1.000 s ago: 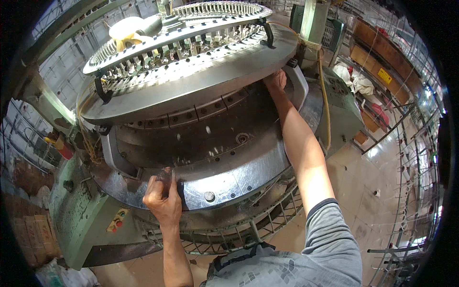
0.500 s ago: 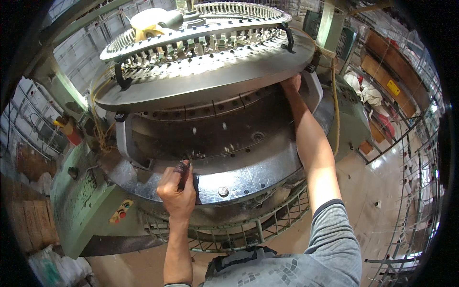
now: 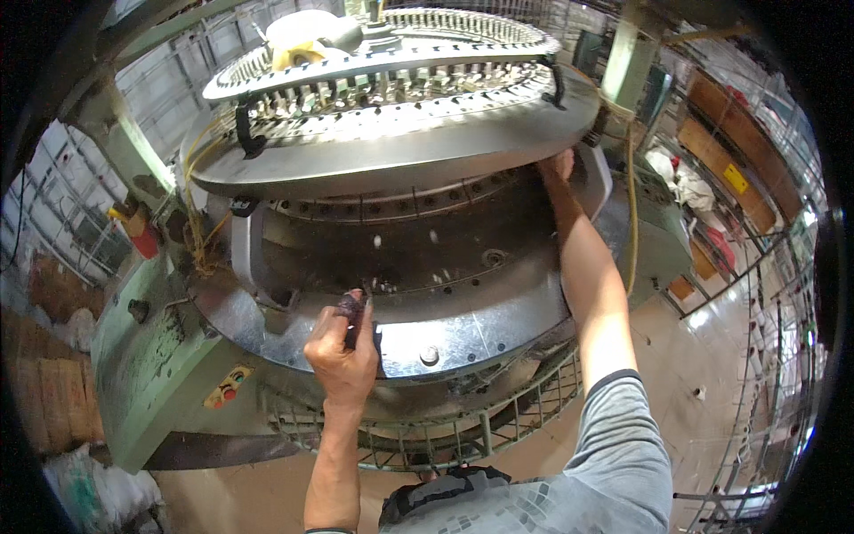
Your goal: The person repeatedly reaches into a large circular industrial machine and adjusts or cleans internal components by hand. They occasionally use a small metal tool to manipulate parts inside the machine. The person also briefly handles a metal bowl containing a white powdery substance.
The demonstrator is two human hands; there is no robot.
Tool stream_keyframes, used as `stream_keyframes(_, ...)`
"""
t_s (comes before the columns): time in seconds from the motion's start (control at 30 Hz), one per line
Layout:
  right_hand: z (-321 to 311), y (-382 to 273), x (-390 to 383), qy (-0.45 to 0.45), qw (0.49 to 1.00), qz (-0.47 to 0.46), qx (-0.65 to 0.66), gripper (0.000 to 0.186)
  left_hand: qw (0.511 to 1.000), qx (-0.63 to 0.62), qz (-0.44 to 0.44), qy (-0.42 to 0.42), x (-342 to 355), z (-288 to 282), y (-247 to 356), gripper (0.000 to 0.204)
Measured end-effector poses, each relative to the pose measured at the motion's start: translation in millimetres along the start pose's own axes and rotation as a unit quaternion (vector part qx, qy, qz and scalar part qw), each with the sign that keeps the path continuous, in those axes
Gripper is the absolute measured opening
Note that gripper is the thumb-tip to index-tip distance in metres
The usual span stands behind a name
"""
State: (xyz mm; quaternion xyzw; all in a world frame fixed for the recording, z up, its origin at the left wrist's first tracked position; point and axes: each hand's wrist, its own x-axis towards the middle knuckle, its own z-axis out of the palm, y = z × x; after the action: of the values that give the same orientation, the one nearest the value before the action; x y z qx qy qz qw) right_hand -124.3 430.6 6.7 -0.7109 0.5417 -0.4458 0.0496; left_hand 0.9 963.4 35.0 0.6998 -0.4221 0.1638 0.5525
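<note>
We look down on a large round knitting machine (image 3: 391, 178) filling most of the view. Our left hand (image 3: 342, 351) sits at about 6 o'clock, fingers curled shut around a small dark tool (image 3: 353, 311), its tip resting against the shiny steel ring (image 3: 480, 329) of the machine. Our right arm stretches up toward 1 o'clock, where the right hand (image 3: 559, 165) presses on the underside of the upper steel plate (image 3: 400, 160); we cannot tell whether its fingers are open or closed, since the plate's edge hides them. On the green base (image 3: 142, 374) at 8 o'clock sits a slanted yellow label (image 3: 227, 387) with a red and a green button. At 9 o'clock stands a red and yellow fitting (image 3: 135, 230). Brown cardboard boxes (image 3: 40, 392) are stacked at the left edge. At 2 o'clock, far right, a small yellow sign (image 3: 735, 178) hangs on brown shelving (image 3: 747, 156). A yellow hose (image 3: 633, 214) runs down beside the right forearm.
</note>
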Motion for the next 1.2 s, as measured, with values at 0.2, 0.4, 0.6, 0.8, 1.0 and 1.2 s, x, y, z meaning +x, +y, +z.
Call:
stream_keyframes(0.2,-40,-27,-50,-0.050,0.997,-0.044,0.033,0.027,0.998,-0.038,-0.034,-0.024,-3,-6,3,0.021)
stream_keyframes(0.4,-171,-52,-114,-0.017,0.945,-0.263,0.195,0.015,0.998,-0.023,0.050,0.009,-3,-6,-5,0.022)
stream_keyframes(0.6,-214,3,-48,0.097,0.937,-0.051,0.332,0.014,1.000,0.011,-0.013,0.023,-8,4,-4,0.022)
stream_keyframes(0.8,-88,68,53,-0.194,0.936,-0.239,0.172,0.034,0.989,0.078,-0.084,0.097,-14,30,29,0.027)
stream_keyframes(1.0,5,51,82,-0.203,0.903,-0.370,0.084,0.021,0.983,0.114,-0.082,0.120,-51,101,95,0.031)
stream_keyframes(1.2,22,50,86,-0.191,0.901,-0.375,0.107,0.021,0.964,0.180,-0.122,0.154,-58,130,109,0.027)
